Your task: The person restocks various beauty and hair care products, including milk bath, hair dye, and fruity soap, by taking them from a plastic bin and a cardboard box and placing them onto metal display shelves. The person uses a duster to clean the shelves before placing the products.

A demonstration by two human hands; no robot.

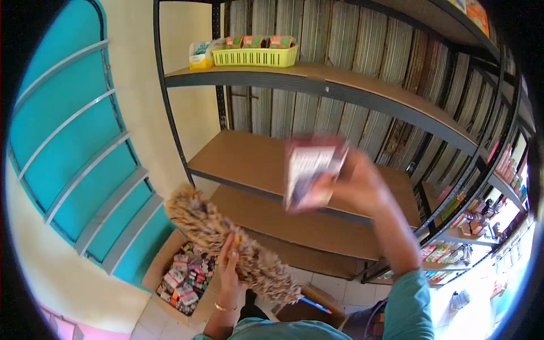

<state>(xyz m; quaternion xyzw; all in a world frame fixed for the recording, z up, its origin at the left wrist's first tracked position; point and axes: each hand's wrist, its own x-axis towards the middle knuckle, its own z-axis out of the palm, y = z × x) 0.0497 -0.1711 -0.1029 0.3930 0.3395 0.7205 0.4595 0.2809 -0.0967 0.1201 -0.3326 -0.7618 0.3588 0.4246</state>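
Note:
My left hand (229, 277) is closed around the fluffy brown-and-cream middle of a feather duster (266, 273). The duster slants across my front, its thin blue handle end pointing down to the right. Raised before the middle shelves, my right hand (356, 184) grips a dark red box (311, 161) with a white label. Motion blurs both hand and box, so the print cannot be read.
A black-framed shelving unit with brown boards (249, 150) stands ahead. On its upper board sits a yellow-green basket (255, 56) of small packs. An open carton (156, 272) of small boxes is on the floor at left; another carton (309, 311) lies below me. Stocked shelves (453, 226) stand right.

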